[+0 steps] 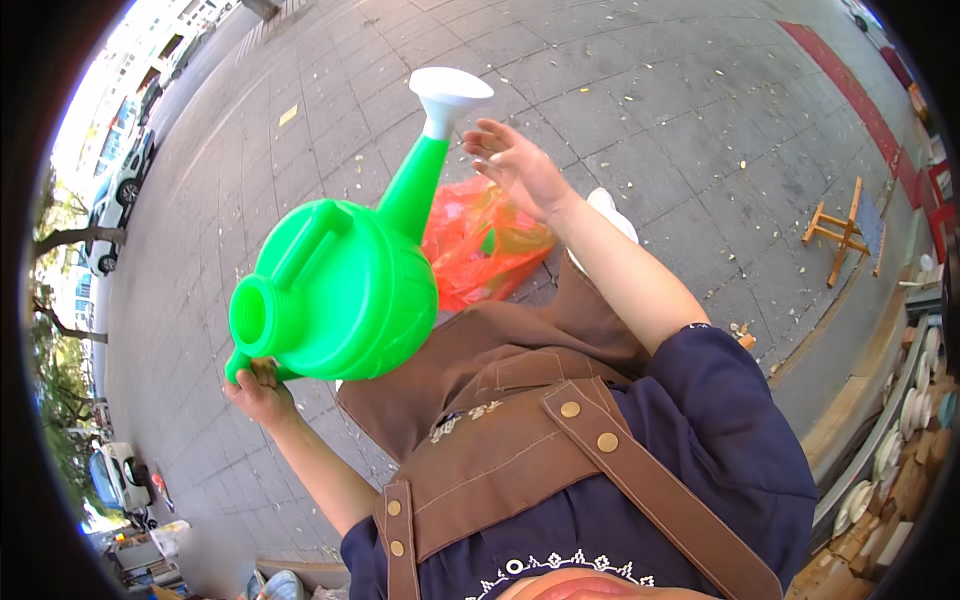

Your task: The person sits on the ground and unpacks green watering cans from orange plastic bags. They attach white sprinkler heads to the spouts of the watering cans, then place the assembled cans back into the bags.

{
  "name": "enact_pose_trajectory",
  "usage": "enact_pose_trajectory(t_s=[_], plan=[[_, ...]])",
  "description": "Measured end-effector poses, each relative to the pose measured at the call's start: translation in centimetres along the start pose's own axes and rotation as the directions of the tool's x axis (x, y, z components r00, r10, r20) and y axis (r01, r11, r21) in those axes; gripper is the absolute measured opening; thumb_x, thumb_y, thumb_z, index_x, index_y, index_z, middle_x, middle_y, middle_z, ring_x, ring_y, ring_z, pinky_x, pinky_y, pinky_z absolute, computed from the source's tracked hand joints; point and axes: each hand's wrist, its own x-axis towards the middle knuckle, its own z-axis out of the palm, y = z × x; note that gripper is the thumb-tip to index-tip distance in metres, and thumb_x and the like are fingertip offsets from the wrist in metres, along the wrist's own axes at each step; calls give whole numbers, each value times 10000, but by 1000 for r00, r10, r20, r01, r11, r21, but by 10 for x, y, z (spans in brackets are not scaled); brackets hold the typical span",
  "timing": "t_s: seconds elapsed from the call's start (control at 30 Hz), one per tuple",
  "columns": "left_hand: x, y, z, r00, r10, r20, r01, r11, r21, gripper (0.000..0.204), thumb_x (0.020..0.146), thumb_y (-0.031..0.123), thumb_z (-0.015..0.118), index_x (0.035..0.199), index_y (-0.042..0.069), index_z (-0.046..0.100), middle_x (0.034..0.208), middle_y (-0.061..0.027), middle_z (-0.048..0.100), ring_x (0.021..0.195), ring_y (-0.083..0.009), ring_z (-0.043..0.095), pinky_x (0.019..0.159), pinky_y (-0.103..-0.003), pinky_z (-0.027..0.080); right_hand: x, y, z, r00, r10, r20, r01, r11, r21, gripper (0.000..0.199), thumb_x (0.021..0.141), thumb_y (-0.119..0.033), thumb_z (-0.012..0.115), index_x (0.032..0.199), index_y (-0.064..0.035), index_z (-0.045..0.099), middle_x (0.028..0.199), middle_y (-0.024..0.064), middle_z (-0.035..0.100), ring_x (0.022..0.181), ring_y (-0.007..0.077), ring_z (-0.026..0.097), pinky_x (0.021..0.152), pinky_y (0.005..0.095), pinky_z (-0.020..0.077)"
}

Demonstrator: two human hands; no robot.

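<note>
A bright green plastic watering can [350, 290] is held up in front of me, tilted, with its round filling mouth toward my left. My left hand [262, 392] is closed around its rear handle, low beside that mouth. From the far side rises the green spout, capped by a white sprinkler head [450, 95]. My right hand [515, 170] hovers just right of the sprinkler head, fingers spread and slightly curled, with nothing in it. Behind the can, a red plastic bag [490, 255] sits on the paving with something green inside, its other contents unclear.
Grey paving tiles [660, 110] with scattered leaves surround me. On the right stand a small folding wooden stool [845, 235] and a kerbside row of stacked goods [885, 480]. Parked cars [125, 175] line the left side, near trees. I wear a brown apron [500, 440].
</note>
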Motion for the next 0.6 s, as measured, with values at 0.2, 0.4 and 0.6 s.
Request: enact_pose_trajectory(t_s=[0.2,0.4,0.6], plan=[[-8,-10,-1,990,-132,49,138,980,-143,429,860,477,629,771,76,507,579,57,369,499,-42,335,444,-216,243,14,-32,60,943,-11,333,66,986,-156,494,760,-202,705,1208,-56,558,1285,126,509,1241,223,432,1090,392,251],[-10,-4,21,991,-136,5,135,982,-135,418,869,471,622,756,86,504,571,67,352,491,-36,326,417,-209,214,20,-30,82,980,1,199,6,999,-37,192,764,-142,741,851,-15,628,848,125,672,857,212,627,783,348,495],[-15,9,34,999,-47,-18,48,999,10,416,900,446,588,719,86,487,566,65,352,488,-39,306,433,-215,207,11,-18,73,996,-7,85,7,1000,1,151,808,-159,710,847,-60,604,842,102,673,879,236,656,827,380,515]])
